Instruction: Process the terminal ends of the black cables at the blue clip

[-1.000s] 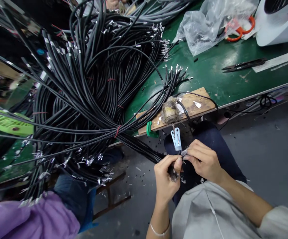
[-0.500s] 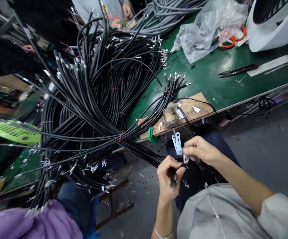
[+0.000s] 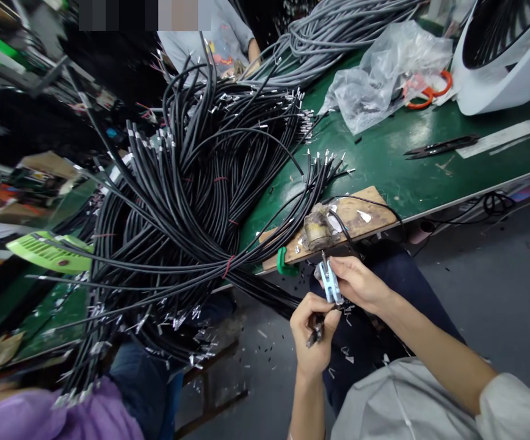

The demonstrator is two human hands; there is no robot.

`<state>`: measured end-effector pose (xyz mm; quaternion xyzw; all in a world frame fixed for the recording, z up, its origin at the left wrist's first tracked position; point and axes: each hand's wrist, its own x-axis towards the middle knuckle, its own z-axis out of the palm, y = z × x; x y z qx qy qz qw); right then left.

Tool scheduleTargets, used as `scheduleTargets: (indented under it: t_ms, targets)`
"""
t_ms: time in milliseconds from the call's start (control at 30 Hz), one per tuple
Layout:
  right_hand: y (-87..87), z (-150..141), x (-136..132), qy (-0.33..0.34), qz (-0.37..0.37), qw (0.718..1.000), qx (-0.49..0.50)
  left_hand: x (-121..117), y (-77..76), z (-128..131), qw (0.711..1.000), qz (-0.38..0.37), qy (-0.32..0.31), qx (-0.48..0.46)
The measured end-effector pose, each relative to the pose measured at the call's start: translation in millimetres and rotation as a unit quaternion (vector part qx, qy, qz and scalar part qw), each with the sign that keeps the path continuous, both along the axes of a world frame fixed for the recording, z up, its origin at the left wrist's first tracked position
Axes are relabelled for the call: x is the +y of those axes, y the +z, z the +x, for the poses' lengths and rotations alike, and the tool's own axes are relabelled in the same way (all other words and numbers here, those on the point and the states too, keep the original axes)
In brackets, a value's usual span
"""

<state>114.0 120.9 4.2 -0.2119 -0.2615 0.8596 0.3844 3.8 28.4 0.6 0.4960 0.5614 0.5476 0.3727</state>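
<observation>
Cables (image 3: 274,293), black and bunched, are running from a large pile (image 3: 228,201) past the edge of the green worktop (image 3: 393,140) and into the left hand (image 3: 304,339), which is clasping them in a curled fist with the thumb pressing along the top. Just above, the right hand (image 3: 361,284) is bending its thumb and fingers about a blue clip (image 3: 330,284); it is touching the clip, but I cannot tell whether it is squeezing it or how far its fingers are parted. The clip is hanging slightly tilted below a grimy cylindrical device (image 3: 317,232), which is sitting on a wooden board (image 3: 368,208). Beside that device, a green clamp (image 3: 286,261) is standing at the board's edge.
</observation>
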Motion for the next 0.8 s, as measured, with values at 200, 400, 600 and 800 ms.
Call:
scheduleTargets:
  t_ms: [200, 400, 600, 800]
  targets:
    - [-28.3, 15, -4, 0.016, -0.070, 0.997, 0.030, -3, 5.1, -3, 0.999, 0.015, -0.012, 0.035]
    - [-45.3, 57, -15, -0.062, 0.036, 0.988, -0.134, -5, 1.1, -7, 0.990, 0.116, -0.065, 0.053]
    - [-31.0, 84, -32, -0.168, 0.195, 0.888, -0.380, -5, 0.0, -17, 0.991, 0.055, -0.102, 0.061]
    - [3.1, 56, -55, -0.216, 0.408, 0.811, -0.359, -19, 7.3, -13, 0.998, 0.024, -0.016, 0.057]
